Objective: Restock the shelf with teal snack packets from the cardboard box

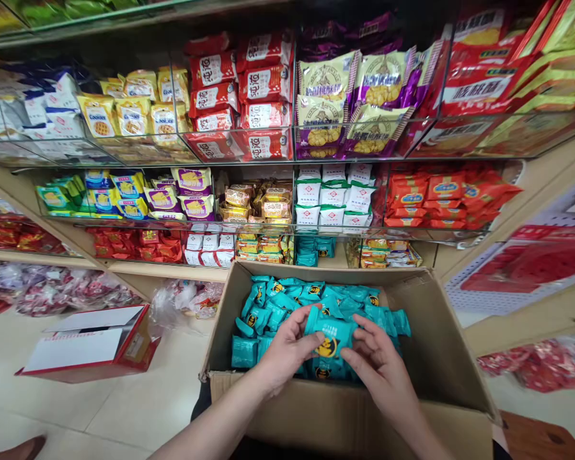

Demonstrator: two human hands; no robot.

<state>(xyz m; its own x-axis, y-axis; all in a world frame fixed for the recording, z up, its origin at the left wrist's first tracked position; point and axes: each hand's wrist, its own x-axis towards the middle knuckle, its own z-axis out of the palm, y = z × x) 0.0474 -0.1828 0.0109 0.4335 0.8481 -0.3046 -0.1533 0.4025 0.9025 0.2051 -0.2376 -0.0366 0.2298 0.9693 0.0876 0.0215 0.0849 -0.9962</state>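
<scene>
A teal snack packet (333,329) with a yellow and black print is held up over an open cardboard box (434,338). My left hand (292,342) pinches its left side, thumb on the front. At its right edge, my right hand (378,358) closes on the packet with thumb and fingers; part of this grip is hidden. Beneath my hands, a heap of similar teal packets (273,306) lies in the box, mostly toward its left and middle. More teal packets (306,250) sit in a low shelf compartment just behind the box.
Glass-fronted shelves (249,163) of sorted snack packets rise ahead. On the floor at left stands a red and white carton (91,345), near a clear plastic bag (172,306). Bagged goods (541,364) lie low at right, below a pegboard (489,297).
</scene>
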